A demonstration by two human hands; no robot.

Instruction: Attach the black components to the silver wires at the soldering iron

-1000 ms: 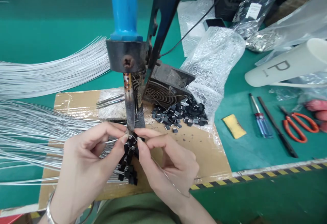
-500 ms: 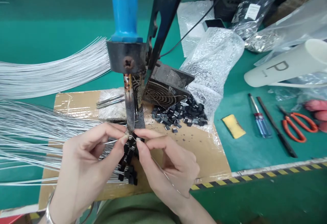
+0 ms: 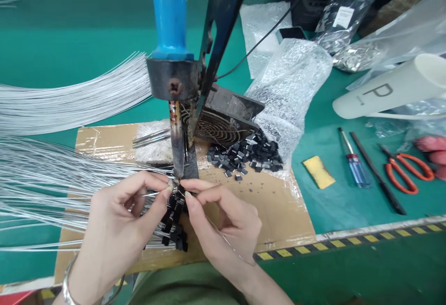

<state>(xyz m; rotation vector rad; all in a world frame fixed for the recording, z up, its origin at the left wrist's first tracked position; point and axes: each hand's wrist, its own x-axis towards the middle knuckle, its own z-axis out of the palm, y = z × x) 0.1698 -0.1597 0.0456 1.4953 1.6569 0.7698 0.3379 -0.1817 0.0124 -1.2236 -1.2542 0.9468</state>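
My left hand (image 3: pixel 121 221) pinches a thin grey wire and a small black component at the tip of the soldering iron (image 3: pixel 176 156), which hangs point-down from a blue handle (image 3: pixel 170 22) clamped in a black bracket. My right hand (image 3: pixel 219 223) pinches the same spot from the right and holds a strand of solder wire (image 3: pixel 226 242) that trails toward my wrist. Below my fingers lies a cluster of black components (image 3: pixel 174 228) fixed to wire ends. Both hands rest over a cardboard sheet (image 3: pixel 278 203).
Bundles of grey wires (image 3: pixel 62 100) fan in from the left. A small fan (image 3: pixel 223 119), a heap of loose black components (image 3: pixel 245 154) and bubble wrap (image 3: pixel 292 82) lie behind. A yellow sponge (image 3: pixel 318 171), screwdriver (image 3: pixel 351 163), red scissors (image 3: pixel 407 170) and white tube (image 3: pixel 390 89) sit right.
Both hands have shifted slightly left and up against the iron's tip; the view has dropped a little. The grips are the same.
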